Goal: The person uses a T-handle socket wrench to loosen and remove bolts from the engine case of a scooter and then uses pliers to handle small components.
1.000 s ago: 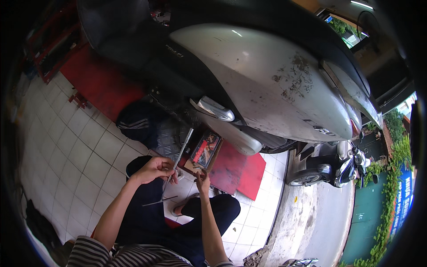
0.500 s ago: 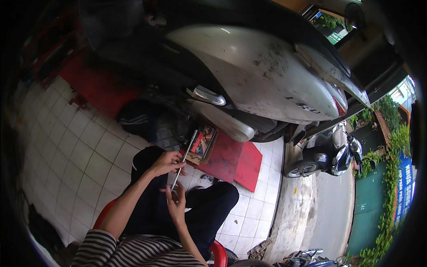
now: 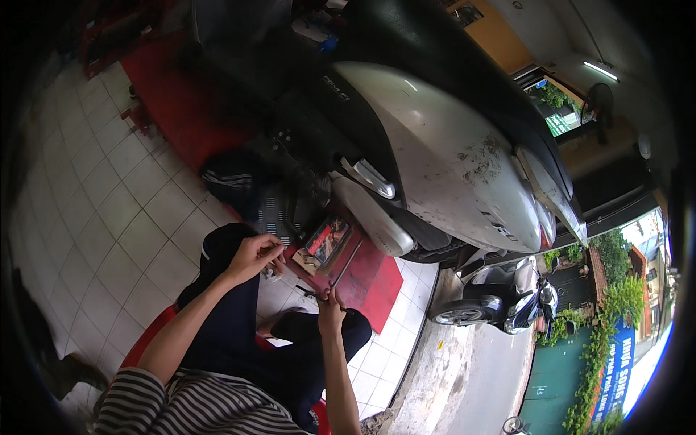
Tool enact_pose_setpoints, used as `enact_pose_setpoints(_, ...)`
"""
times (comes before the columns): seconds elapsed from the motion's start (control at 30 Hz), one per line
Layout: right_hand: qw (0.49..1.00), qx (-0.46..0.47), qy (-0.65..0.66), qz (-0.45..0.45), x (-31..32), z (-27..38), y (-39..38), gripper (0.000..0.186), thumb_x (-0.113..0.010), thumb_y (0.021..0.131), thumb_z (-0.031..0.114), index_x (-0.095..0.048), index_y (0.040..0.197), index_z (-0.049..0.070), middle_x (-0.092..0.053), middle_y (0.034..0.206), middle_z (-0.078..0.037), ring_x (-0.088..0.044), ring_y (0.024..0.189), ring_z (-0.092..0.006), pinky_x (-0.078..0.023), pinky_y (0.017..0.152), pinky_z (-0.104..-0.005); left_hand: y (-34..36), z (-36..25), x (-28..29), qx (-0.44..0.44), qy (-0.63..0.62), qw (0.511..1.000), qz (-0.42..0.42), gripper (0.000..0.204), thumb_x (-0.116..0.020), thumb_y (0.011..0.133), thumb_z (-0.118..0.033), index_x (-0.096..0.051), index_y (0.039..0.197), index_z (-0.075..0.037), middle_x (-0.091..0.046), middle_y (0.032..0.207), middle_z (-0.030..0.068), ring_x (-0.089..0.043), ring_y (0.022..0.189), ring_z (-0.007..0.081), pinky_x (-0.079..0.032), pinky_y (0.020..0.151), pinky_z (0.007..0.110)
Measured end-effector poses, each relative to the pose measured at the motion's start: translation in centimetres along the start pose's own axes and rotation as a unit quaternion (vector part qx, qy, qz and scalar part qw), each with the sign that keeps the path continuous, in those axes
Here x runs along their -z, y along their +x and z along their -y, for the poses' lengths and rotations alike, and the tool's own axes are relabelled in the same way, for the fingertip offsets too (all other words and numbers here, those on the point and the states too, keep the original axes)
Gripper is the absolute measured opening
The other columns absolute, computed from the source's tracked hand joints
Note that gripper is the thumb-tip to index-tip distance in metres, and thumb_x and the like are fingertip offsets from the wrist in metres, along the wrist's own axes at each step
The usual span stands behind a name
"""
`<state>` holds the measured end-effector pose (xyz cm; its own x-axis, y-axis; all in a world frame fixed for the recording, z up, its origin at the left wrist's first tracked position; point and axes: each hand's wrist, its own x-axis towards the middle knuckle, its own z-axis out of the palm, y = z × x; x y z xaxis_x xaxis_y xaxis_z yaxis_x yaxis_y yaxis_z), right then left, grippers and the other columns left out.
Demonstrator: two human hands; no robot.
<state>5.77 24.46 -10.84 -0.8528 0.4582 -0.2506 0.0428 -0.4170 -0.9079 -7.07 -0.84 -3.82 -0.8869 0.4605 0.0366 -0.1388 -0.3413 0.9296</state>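
A: How is the right hand (image 3: 332, 313) shown?

B: Its fingers are closed on a thin metal rod (image 3: 346, 266), gripped near the lower end. The rod is slanted up and to the right, seen against the red platform (image 3: 380, 283). A short dark bar (image 3: 309, 292) is seen just left of the hand; whether it is joined to the rod cannot be told.

A: And the left hand (image 3: 254, 257)?

B: It is raised beside the platform, well apart from the rod. The fingers are bent, with thumb and forefinger brought close together; whether anything small is pinched cannot be told.

A: What is placed nearby?

B: A box (image 3: 307, 260) is set on the platform, between the left hand and the rod's upper end. Red and dark contents are seen in it, too small to be identified. Above, a silver-sided scooter (image 3: 442, 145) is seen. White tiles (image 3: 145, 239) are spread at left, and a motorbike (image 3: 500, 301) is shown at right, beside the road (image 3: 478, 370).
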Motion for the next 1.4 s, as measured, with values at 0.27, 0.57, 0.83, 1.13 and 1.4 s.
enact_pose_setpoints(0.27, 0.999, -0.023, 0.0, -0.024, 0.9, 1.1, 2.7, 0.014, -0.052, 0.102, 0.01, -0.057, 0.108, -0.002, -0.049, 0.085, 0.0, -0.049, 0.073, -0.0088, -0.05, 0.084, -0.0285, 0.2, -0.1, 0.0, 0.022, -0.081, 0.996, 0.022, 0.02, -0.055, 0.101, -0.013, -0.054, 0.104, 0.007, -0.063, 0.085, 0.0154, -0.071, 0.07, 0.0242, -0.062, 0.062, 0.035)
enact_pose_setpoints(0.57, 0.996, -0.017, -0.085, -0.031, -0.4, 0.3, 1.1, 0.021, -0.054, 0.102, 0.017, -0.061, 0.106, -0.002, -0.054, 0.085, -0.001, -0.052, 0.075, -0.0086, -0.049, 0.075, -0.0247, 0.4, -0.3, -0.2, 0.028, -0.086, 0.995, 0.03, 0.02, -0.054, 0.102, -0.014, -0.054, 0.105, 0.005, -0.063, 0.085, 0.0143, -0.071, 0.07, 0.0236, -0.062, 0.062, 0.034)
enact_pose_setpoints(0.83, 0.995, 0.02, -0.094, -0.02, -2.2, 1.6, 6.2, 0.022, -0.054, 0.102, 0.02, -0.058, 0.093, 0.001, -0.054, 0.08, -0.001, -0.053, 0.071, -0.0094, -0.051, 0.073, -0.0257, 0.5, -0.5, -0.3, 0.037, -0.088, 0.995, 0.026, 0.019, -0.055, 0.101, -0.014, -0.055, 0.106, 0.005, -0.064, 0.086, 0.0136, -0.071, 0.069, 0.0221, -0.062, 0.062, 0.033)
enact_pose_setpoints(1.13, 0.998, -0.003, -0.023, -0.064, -2.3, -1.1, 2.2, 0.028, -0.055, 0.102, 0.02, -0.062, 0.119, -0.002, -0.053, 0.084, 0.0, -0.051, 0.074, -0.0087, -0.049, 0.074, -0.0246, 0.4, -0.4, -0.2, 0.04, -0.108, 0.993, 0.026, 0.02, -0.057, 0.101, -0.015, -0.056, 0.106, 0.005, -0.065, 0.086, 0.0131, -0.07, 0.068, 0.0214, -0.062, 0.061, 0.032)
enact_pose_setpoints(1.4, 0.996, 0.022, -0.08, -0.035, 0.1, 0.1, 4.8, 0.03, -0.057, 0.101, 0.02, -0.063, 0.122, 0.0, -0.052, 0.08, 0.002, -0.052, 0.074, -0.007, -0.053, 0.079, -0.0268, 0.5, -0.4, -0.3, 0.038, -0.114, 0.993, 0.022, 0.018, -0.055, 0.101, -0.014, -0.055, 0.105, 0.003, -0.065, 0.084, 0.0117, -0.07, 0.067, 0.0201, -0.062, 0.061, 0.033)
